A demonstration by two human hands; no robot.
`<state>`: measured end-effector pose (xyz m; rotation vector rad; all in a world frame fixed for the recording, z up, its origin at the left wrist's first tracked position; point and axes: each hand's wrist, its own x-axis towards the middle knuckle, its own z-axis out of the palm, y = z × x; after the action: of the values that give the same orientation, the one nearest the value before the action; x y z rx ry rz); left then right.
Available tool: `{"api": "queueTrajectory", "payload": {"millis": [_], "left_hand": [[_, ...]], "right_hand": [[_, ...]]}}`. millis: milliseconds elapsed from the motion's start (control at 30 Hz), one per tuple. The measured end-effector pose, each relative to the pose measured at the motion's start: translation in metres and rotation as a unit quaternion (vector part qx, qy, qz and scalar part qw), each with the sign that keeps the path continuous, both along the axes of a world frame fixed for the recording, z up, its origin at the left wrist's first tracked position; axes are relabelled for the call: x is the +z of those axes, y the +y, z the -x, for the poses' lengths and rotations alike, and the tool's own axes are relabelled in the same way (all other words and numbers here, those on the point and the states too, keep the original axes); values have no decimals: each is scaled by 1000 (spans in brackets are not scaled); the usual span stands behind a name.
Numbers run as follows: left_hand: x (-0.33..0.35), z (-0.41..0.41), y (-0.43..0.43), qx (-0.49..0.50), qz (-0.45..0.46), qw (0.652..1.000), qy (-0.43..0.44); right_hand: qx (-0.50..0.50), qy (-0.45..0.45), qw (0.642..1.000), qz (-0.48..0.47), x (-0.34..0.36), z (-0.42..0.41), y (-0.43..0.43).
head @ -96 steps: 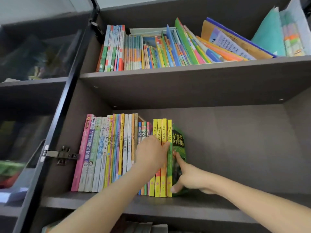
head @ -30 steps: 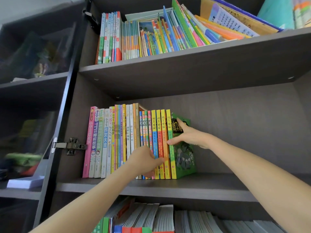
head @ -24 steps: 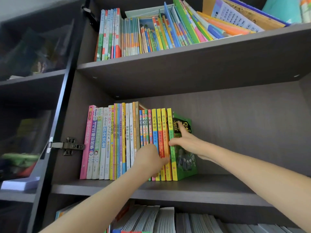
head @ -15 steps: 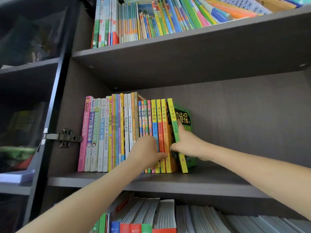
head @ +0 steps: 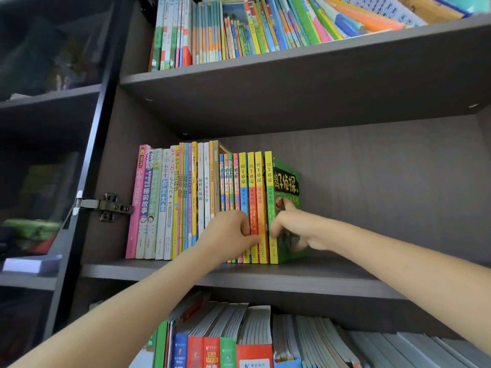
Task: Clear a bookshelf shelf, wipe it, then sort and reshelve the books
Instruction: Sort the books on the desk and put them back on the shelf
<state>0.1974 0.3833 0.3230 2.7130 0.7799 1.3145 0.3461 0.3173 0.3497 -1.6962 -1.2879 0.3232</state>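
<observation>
Item under handling: the green book (head: 288,179), last on the right of a row of books (head: 170,203) on the middle shelf (head: 318,277). It stands on its bottom edge, its yellow spine touching the neighbouring yellow and orange spines (head: 251,187), its cover angled out toward the camera.

Right hand (head: 297,229): grip closed on the green book. The thumb lies against the spine edge, the index finger (head: 288,205) points straight up the cover, and the remaining fingers are curled against the lower cover. The forearm enters from the lower right.

Left hand (head: 228,235): fingers curled into a fist and holding nothing. Knuckles and thumb tip are pressed to the yellow and orange spines just left of the green book. The forearm enters from the lower left.

The row fills the left half of the middle shelf. It starts with a pink spine against the side wall and stands upright, packed spine to spine.

Upper shelf (head: 292,83): thin, colourful books (head: 225,30), upright on the left, leaning steeply leftward further right.

Below the middle shelf: more books (head: 265,330), seen from above, with red, blue and green spines at the front.

Left of the unit: a metal hinge (head: 106,207) fixed to the side wall and joined to a dark door frame (head: 87,181). Beyond it, a pale stack (head: 32,264) lies flat on a lower ledge; the other contents there are too blurred to identify.
</observation>
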Motion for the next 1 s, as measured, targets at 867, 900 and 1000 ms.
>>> {"api": "queueTrajectory", "payload": {"millis": [867,900,1000], "left_hand": [[11,63,-19,57,35,984,-167],[6,74,-26,60,40,981,-178],[-24,113,-52,83,68,971,-215]], "right_hand": [[-98,-364,843,-384,14,55,-61],[-45,-367,852,-371,8,66,-65],[148,-347,894,-242,-20,107,-78]]}}
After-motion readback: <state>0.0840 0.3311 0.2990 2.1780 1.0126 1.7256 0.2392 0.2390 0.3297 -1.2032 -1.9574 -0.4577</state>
